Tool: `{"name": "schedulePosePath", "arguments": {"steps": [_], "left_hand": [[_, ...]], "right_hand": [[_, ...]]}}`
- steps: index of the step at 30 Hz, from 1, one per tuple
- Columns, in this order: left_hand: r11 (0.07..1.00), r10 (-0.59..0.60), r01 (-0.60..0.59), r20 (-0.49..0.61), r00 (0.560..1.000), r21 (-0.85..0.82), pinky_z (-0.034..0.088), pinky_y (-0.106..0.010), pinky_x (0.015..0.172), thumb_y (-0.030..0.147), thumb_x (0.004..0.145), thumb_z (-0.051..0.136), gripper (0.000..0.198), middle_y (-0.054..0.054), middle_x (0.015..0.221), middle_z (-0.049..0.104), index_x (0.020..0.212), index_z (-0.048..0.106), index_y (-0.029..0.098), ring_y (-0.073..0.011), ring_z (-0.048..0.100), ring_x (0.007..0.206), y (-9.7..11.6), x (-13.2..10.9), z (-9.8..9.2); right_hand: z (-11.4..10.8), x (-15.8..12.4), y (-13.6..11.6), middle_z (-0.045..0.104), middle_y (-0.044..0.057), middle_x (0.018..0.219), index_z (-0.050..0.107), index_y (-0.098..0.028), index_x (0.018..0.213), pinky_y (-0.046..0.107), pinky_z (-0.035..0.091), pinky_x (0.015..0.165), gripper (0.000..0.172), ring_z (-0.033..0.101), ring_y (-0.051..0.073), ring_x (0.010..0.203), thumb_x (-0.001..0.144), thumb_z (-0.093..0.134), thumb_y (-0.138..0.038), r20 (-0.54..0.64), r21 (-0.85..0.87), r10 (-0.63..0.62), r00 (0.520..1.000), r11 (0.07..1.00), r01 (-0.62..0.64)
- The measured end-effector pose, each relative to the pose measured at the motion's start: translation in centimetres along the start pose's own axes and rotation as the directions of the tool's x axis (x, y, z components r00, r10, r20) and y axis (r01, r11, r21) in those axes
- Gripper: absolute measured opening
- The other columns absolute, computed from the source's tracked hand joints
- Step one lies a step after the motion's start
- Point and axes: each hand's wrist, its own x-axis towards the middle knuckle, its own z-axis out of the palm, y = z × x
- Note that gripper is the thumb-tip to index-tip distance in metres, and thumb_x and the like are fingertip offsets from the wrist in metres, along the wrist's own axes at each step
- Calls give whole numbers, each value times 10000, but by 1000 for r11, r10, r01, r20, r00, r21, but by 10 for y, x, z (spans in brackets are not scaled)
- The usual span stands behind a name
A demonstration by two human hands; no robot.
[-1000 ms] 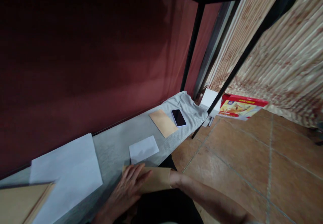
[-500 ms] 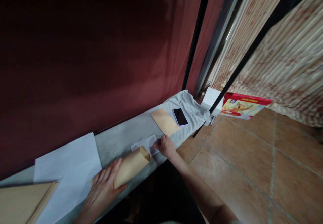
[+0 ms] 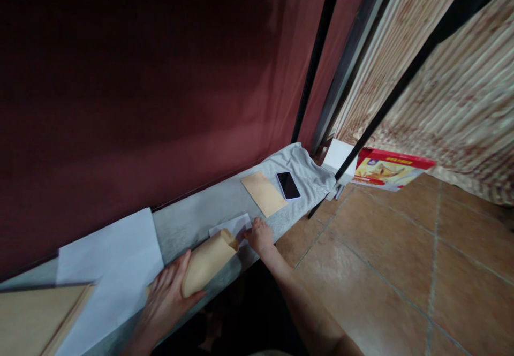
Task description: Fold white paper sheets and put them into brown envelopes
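A brown kraft paper envelope (image 3: 209, 262) is in my left hand (image 3: 171, 294), its sides squeezed so that the mouth gapes toward the right. My thumb lies along its near side and the fingers along the far side. Just beyond that mouth, a small white sheet of paper (image 3: 231, 224) lies on the grey surface, partly hidden by the envelope. My right hand (image 3: 259, 236) is closed at the paper's right edge, thumb and fingers pinching it. A flat brown envelope (image 3: 264, 192) lies a little farther off, beside a phone (image 3: 288, 185) with a dark screen.
Large white sheets (image 3: 116, 270) and a stack of brown envelopes (image 3: 40, 316) lie at the left of the narrow cloth-covered bench (image 3: 180, 219). A dark red panel (image 3: 160, 104) runs behind it. Black metal legs (image 3: 313, 72) and a red box (image 3: 391, 168) are at the right.
My right hand has drawn slightly toward me and left, closer to the envelope's mouth. My left hand keeps its hold on the envelope. The view has shifted a little.
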Motion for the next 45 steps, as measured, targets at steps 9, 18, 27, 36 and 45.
{"name": "schedulePosePath", "arguments": {"steps": [9,18,27,36,45], "left_hand": [[999,-40,41,16,999,-35,464,-388,957,563,828,597,961,-130,1294,634,1595,149,195,-299,615,1157,6,0,-1],[990,-96,105,90,991,-91,451,-419,1003,568,782,657,1029,-144,1339,604,1595,153,191,-323,589,1197,0,-1,7],[982,-84,102,114,990,-157,452,-458,1023,556,729,697,1085,-157,1381,579,1595,151,197,-352,563,1236,4,10,9],[987,-5,14,61,998,-160,428,-501,1054,599,729,678,1088,-159,1387,593,1597,172,182,-375,550,1261,2,12,19],[992,81,-78,24,996,-104,307,-505,1164,665,711,675,1146,-150,1357,614,1601,126,197,-362,580,1242,3,19,19]], "right_hand": [[4,6,9,660,9,808,618,-184,975,259,473,723,233,632,176,802,751,639,-125,55,461,44,998,885,-65],[-15,13,57,544,-42,653,571,-195,811,209,487,451,121,573,126,545,772,580,-309,61,765,101,993,634,-112],[-45,-22,85,586,-19,720,641,-216,903,255,531,524,330,562,140,601,746,677,-504,-109,952,56,992,294,88],[-53,-36,97,598,2,656,692,-218,788,253,488,531,326,551,150,588,877,575,-509,-28,847,-167,986,519,112],[-53,-30,99,565,-6,617,627,-214,719,236,437,472,325,512,132,528,829,623,-519,101,869,-217,971,494,20]]}}
